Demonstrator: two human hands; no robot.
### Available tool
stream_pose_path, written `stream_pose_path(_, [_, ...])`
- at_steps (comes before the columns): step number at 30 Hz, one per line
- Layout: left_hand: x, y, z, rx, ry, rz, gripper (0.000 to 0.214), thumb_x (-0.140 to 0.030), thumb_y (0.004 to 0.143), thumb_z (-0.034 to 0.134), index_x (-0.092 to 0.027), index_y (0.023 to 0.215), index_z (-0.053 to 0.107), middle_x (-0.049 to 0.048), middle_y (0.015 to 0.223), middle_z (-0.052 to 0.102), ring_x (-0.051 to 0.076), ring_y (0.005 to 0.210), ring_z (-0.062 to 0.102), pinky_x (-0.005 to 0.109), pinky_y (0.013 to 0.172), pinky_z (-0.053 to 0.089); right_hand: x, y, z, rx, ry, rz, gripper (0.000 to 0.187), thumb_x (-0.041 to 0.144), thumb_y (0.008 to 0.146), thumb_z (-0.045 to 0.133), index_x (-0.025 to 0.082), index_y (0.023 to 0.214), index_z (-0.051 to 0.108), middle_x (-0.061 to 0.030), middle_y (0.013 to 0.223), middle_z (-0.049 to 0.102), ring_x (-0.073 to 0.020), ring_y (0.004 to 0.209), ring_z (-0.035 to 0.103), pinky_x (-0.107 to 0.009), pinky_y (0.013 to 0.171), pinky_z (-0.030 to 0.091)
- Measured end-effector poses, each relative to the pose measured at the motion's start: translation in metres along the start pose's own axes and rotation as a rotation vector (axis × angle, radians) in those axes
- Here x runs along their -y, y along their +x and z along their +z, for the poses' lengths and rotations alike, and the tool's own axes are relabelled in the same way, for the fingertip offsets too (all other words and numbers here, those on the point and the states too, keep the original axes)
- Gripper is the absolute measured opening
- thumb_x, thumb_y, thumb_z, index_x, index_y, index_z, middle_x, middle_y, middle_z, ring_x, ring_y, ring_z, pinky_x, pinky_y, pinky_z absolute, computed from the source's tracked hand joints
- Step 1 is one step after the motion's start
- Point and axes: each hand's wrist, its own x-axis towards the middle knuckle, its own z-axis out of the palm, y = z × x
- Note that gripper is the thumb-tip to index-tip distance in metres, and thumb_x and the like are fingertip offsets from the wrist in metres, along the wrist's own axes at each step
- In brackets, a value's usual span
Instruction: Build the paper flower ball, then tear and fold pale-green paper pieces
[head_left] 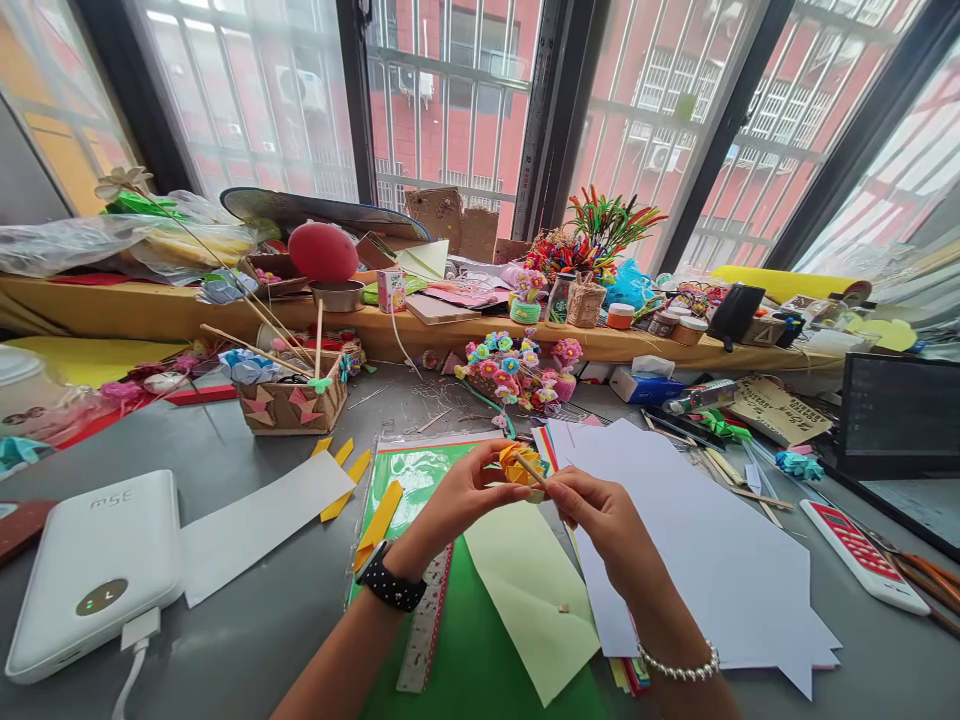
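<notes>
My left hand (484, 477) has its fingers curled round an orange-yellow folded paper flower (514, 462). My right hand (592, 510) pinches a thin wooden stick (534, 468), whose far end lies against the flower; whether it is fixed there I cannot tell. Below both hands a pale green paper sheet (525, 590) lies on a green folder (472, 660). A printed ruler (427, 625) rests under my left forearm. Folded yellow paper strips (380, 515) lie left of my left hand.
White paper sheets (690, 560) spread to the right, near a red-and-white calculator (862, 555). At left are a white power bank (97, 570) and a white paper strip (262, 525). Behind stand a cardboard box (296, 405) holding sticks, and several craft flowers (510, 368). A laptop (900, 430) stands far right.
</notes>
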Motion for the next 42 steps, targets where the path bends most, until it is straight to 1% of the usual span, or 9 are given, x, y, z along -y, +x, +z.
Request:
stream_pose_path(5, [0.002, 0.001, -0.001, -0.047, 0.017, 0.009, 0.037, -0.025, 0.066, 0.064, -0.016, 0.099, 0.050, 0.0053, 0.093, 0.058, 0.019, 0.088, 0.056, 0.031, 0.078, 0.043, -0.003, 0.001, 0.001, -0.029, 0.040, 0.077, 0.020, 0.036, 0.069, 0.060, 0.016, 0.069, 0.064, 0.0006, 0.065, 0.053, -0.0102, 0.058, 0.046, -0.021, 0.052, 0.037])
stream_pose_path(12, [0.001, 0.001, -0.002, -0.026, 0.068, 0.012, 0.039, -0.025, 0.065, 0.065, -0.016, 0.099, 0.049, 0.0058, 0.093, 0.058, 0.020, 0.090, 0.056, 0.031, 0.077, 0.044, -0.005, 0.002, 0.002, -0.013, -0.010, 0.063, 0.020, 0.036, 0.071, 0.058, 0.017, 0.071, 0.063, 0.0001, 0.068, 0.056, -0.0117, 0.063, 0.050, -0.021, 0.054, 0.039])
stream_pose_path(16, [-0.004, -0.002, -0.001, -0.057, 0.188, 0.037, 0.047, -0.027, 0.065, 0.065, -0.018, 0.107, 0.045, 0.0094, 0.110, 0.052, 0.022, 0.098, 0.052, 0.034, 0.079, 0.045, -0.004, 0.001, 0.004, -0.060, -0.150, -0.060, 0.018, 0.034, 0.073, 0.056, 0.017, 0.072, 0.062, -0.0022, 0.074, 0.055, -0.0132, 0.067, 0.051, -0.022, 0.055, 0.041])
stream_pose_path(19, [-0.007, -0.004, -0.002, -0.121, 0.382, 0.174, 0.054, -0.029, 0.065, 0.065, -0.023, 0.114, 0.042, 0.0090, 0.123, 0.043, 0.023, 0.108, 0.045, 0.037, 0.086, 0.041, -0.005, 0.001, 0.007, -0.115, -0.288, -0.183, 0.015, 0.031, 0.075, 0.054, 0.018, 0.073, 0.062, -0.0035, 0.076, 0.055, -0.0139, 0.067, 0.051, -0.024, 0.057, 0.043])
stream_pose_path(22, [-0.010, -0.006, -0.005, -0.153, 0.636, 0.342, 0.041, -0.032, 0.066, 0.063, -0.024, 0.105, 0.052, 0.0066, 0.122, 0.044, 0.022, 0.114, 0.039, 0.039, 0.095, 0.032, -0.008, 0.001, 0.010, -0.134, -0.367, -0.246, 0.013, 0.028, 0.077, 0.052, 0.019, 0.075, 0.062, -0.0044, 0.077, 0.055, -0.0155, 0.071, 0.052, -0.025, 0.058, 0.045])
stream_pose_path(24, [-0.010, -0.007, -0.006, -0.132, 0.740, 0.376, 0.026, -0.032, 0.068, 0.061, -0.023, 0.092, 0.059, 0.0066, 0.118, 0.047, 0.023, 0.113, 0.039, 0.039, 0.095, 0.030, -0.011, 0.001, 0.010, -0.142, -0.418, -0.264, 0.013, 0.027, 0.078, 0.052, 0.019, 0.076, 0.062, -0.0048, 0.078, 0.055, -0.0166, 0.073, 0.052, -0.026, 0.060, 0.046])
stream_pose_path(27, [-0.009, -0.007, -0.008, -0.088, 0.800, 0.341, 0.016, -0.032, 0.072, 0.057, -0.021, 0.084, 0.062, 0.0077, 0.116, 0.048, 0.023, 0.110, 0.043, 0.038, 0.092, 0.034, -0.015, 0.002, 0.009, -0.135, -0.476, -0.283, 0.012, 0.026, 0.078, 0.052, 0.020, 0.078, 0.062, -0.0047, 0.078, 0.055, -0.0170, 0.075, 0.052, -0.028, 0.064, 0.046])
stream_pose_path(32, [-0.006, -0.007, -0.008, -0.039, 0.830, 0.345, 0.014, -0.029, 0.074, 0.055, -0.021, 0.083, 0.062, 0.0071, 0.113, 0.051, 0.021, 0.108, 0.045, 0.036, 0.091, 0.035, -0.017, 0.003, 0.011, -0.110, -0.553, -0.330, 0.011, 0.023, 0.078, 0.052, 0.020, 0.079, 0.062, -0.0043, 0.078, 0.056, -0.0169, 0.075, 0.052, -0.029, 0.064, 0.045])
stream_pose_path(42, [-0.002, -0.006, -0.008, -0.062, 0.880, 0.340, 0.010, -0.026, 0.074, 0.055, -0.019, 0.071, 0.061, 0.0072, 0.109, 0.054, 0.022, 0.107, 0.046, 0.036, 0.089, 0.036, -0.018, 0.003, 0.013, -0.110, -0.684, -0.352, 0.009, 0.019, 0.078, 0.051, 0.020, 0.076, 0.060, -0.0032, 0.073, 0.057, -0.0166, 0.071, 0.053, -0.028, 0.063, 0.044])
